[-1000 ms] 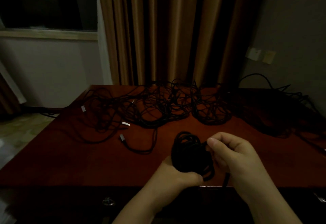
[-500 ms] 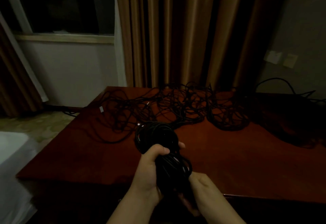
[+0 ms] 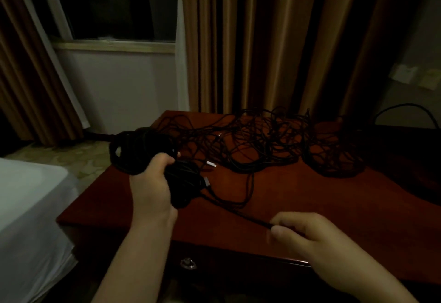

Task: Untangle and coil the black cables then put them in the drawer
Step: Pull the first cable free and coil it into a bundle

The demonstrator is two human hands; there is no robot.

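Observation:
My left hand (image 3: 151, 189) grips a thick coiled bundle of black cable (image 3: 140, 151) above the left front part of the red-brown table (image 3: 334, 219). One black strand (image 3: 229, 209) runs from the bundle down to my right hand (image 3: 307, 238), which pinches its end near the table's front edge. A large tangle of black cables (image 3: 262, 145) covers the back of the table, with small silver plugs (image 3: 212, 164) showing. The drawer front with a round metal knob (image 3: 188, 263) sits closed under the table edge.
A white bed (image 3: 28, 219) stands close on the left. Brown curtains (image 3: 250, 40) hang behind the table, with a window (image 3: 114, 4) at the back left. Another dark pile of cable (image 3: 338, 157) lies at the back right of the table.
My left hand carried the coil up and to the left. My right hand left the bundle and moved right, pulling a single strand out taut. The camera turned left.

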